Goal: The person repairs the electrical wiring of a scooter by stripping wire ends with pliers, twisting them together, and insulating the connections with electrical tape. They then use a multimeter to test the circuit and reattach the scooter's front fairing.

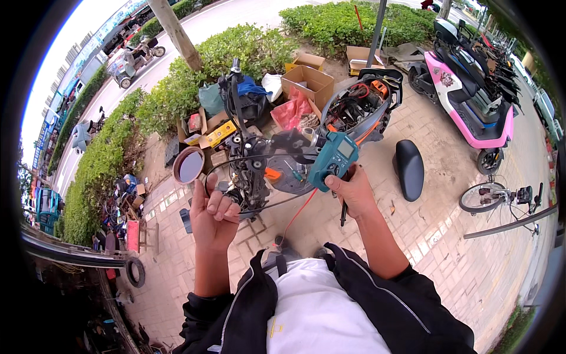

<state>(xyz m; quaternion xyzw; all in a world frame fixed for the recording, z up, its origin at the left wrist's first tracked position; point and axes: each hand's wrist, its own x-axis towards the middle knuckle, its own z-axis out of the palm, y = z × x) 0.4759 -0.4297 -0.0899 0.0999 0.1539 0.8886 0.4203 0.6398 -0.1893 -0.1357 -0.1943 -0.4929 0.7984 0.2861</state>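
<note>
My right hand grips a teal multimeter with a grey display, thumb across its lower end. A slim black test probe hangs below that hand. From the meter a thin red lead runs down toward my feet. My left hand is raised with one finger up and the others loosely bent; I see nothing held in it. It is beside the black cables of a partly stripped scooter, whose front and handlebar stand before me. Behind the meter lies the scooter's exposed rear wiring bay.
A black seat lies on the paving at right. A brown bowl of dark liquid stands left of the scooter. Cardboard boxes and bags sit behind it, before hedges. A pink-and-white scooter and a bicycle wheel are farther right.
</note>
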